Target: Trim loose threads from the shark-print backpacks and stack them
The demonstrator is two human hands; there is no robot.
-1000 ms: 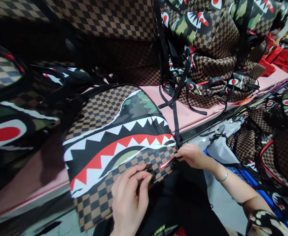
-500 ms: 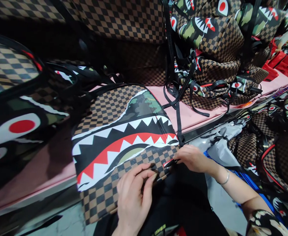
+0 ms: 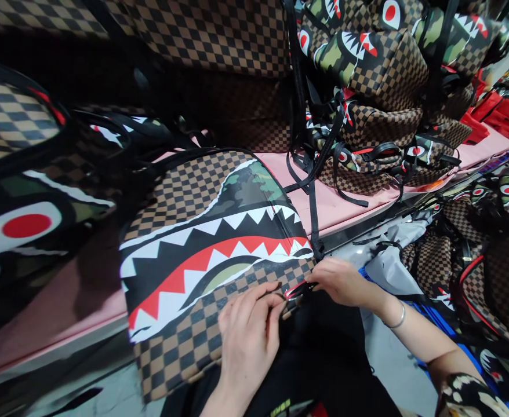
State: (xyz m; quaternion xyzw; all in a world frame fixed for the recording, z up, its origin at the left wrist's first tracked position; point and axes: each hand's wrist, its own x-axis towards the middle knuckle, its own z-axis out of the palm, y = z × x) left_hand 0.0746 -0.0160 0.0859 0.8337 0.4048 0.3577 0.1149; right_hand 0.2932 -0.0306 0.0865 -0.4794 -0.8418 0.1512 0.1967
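A brown checkered backpack with a shark-mouth print lies face up on the pink table edge, hanging over towards me. My left hand pinches the bag's lower edge with thumb and fingers. My right hand, with a bracelet on the wrist, pinches the same edge at the small red label near the bag's corner. The fingertips of both hands are a few centimetres apart.
More shark-print bags are piled at the back right and on the left. Black straps hang down beside the bag. Further bags and grey plastic wrap lie low on the right. Red items sit far right.
My left hand has slid right along the bag's lower edge towards the right hand and the red label. The right hand has stayed almost still.
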